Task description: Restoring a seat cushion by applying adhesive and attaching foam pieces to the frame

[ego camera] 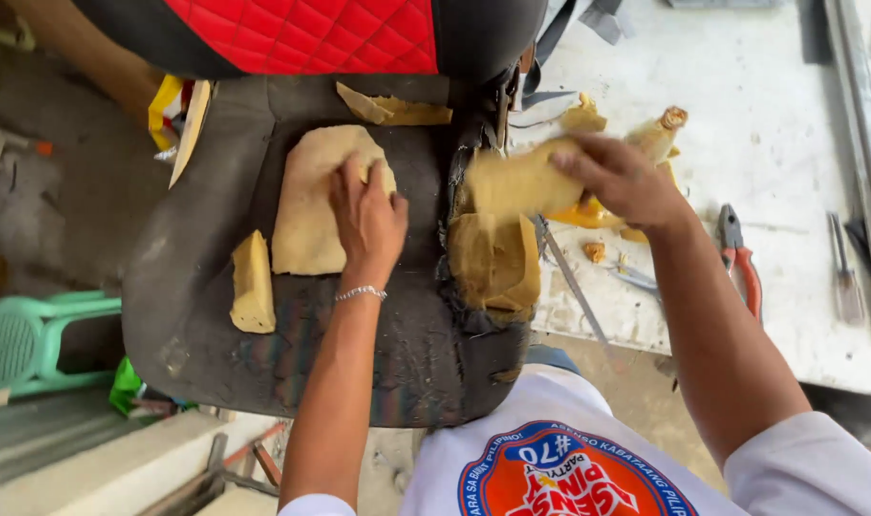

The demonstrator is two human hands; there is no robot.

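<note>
though blurred, right hand (619,180) on foam piece (516,182)

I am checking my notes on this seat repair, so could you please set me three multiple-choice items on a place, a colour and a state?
1. Where does the left hand rest?
A. On the flat foam sheet on the dark seat base
B. On the pliers
C. On the green stool

2. What colour are the handles of the pliers on the white table?
A. Blue
B. Red-orange
C. Black

3. What is the right hand doing?
A. Hanging free
B. Holding a screwdriver
C. Gripping a foam piece at the seat's right edge

Answers: 1 A, the palm lies flat on the sheet. 2 B, the grips show red-orange. 3 C, the fingers close over the foam.
</note>
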